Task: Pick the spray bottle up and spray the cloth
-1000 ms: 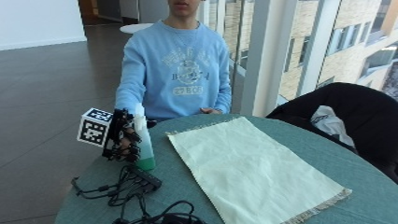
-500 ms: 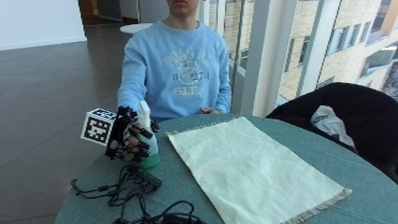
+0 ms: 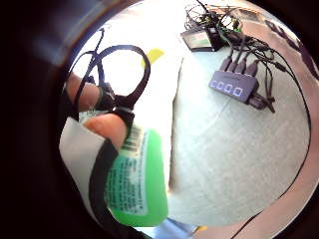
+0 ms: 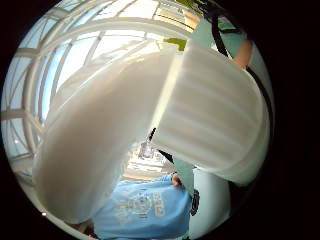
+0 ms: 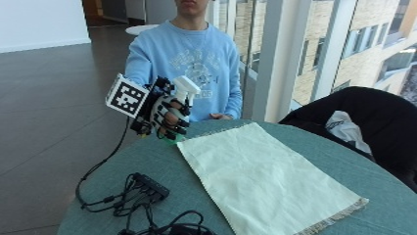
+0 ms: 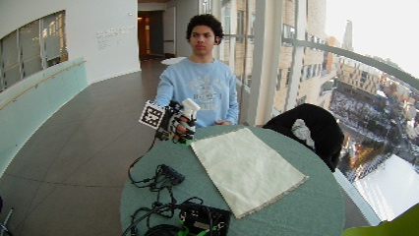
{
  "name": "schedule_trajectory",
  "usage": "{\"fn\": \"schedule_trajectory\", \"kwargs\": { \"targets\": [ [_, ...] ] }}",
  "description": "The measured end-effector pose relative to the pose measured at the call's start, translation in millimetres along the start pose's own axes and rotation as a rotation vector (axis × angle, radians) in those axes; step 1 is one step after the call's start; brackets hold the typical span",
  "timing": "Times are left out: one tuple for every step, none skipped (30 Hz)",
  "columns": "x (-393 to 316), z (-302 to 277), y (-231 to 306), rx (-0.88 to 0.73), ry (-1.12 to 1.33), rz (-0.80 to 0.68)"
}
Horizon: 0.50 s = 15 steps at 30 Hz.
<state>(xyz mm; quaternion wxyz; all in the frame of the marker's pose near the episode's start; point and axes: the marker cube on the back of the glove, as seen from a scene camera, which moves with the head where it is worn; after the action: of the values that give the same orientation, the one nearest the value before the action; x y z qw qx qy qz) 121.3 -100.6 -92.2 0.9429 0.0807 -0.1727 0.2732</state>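
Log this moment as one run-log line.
phase: bottle lifted | right hand: grips spray bottle, clear of table | cloth: flat on table, not yet sprayed

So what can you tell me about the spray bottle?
The spray bottle has a white trigger head and a green body with a printed label, shown close in the little finger side palm view. It looks like plastic. The gloved right hand grips it round the middle, holding it upright above the table's edge, beside the cloth, not touching it.
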Motion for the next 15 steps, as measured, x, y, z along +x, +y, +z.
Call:
{"fn": "schedule_trajectory", "kwargs": {
  "targets": [
    [-3.2,2.1,-3.8,-0.015,0.014,0.016],
    [-5.8,4.6,-7.6,-0.028,0.030,0.030],
    [-7.6,7.4,-11.2,-0.042,0.045,0.042],
    [-8.8,10.1,-14.4,-0.056,0.061,0.049],
    [-9.7,12.6,-17.5,-0.072,0.075,0.054],
    [-10.5,14.8,-20.4,-0.088,0.086,0.060],
    [-11.4,16.8,-23.2,-0.105,0.094,0.069],
    [-12.3,18.9,-25.7,-0.121,0.098,0.081],
    [-13.2,21.2,-27.7,-0.137,0.102,0.095],
    [-13.7,23.7,-29.2,-0.154,0.107,0.110],
    [-14.0,26.3,-30.3,-0.170,0.115,0.126],
    [-13.9,28.8,-31.3,-0.186,0.127,0.142],
    [-13.4,31.3,-32.1,-0.199,0.141,0.160],
    [-12.7,33.7,-32.8,-0.211,0.157,0.178],
    [-11.8,35.7,-33.3,-0.221,0.173,0.195]
  ]
}}
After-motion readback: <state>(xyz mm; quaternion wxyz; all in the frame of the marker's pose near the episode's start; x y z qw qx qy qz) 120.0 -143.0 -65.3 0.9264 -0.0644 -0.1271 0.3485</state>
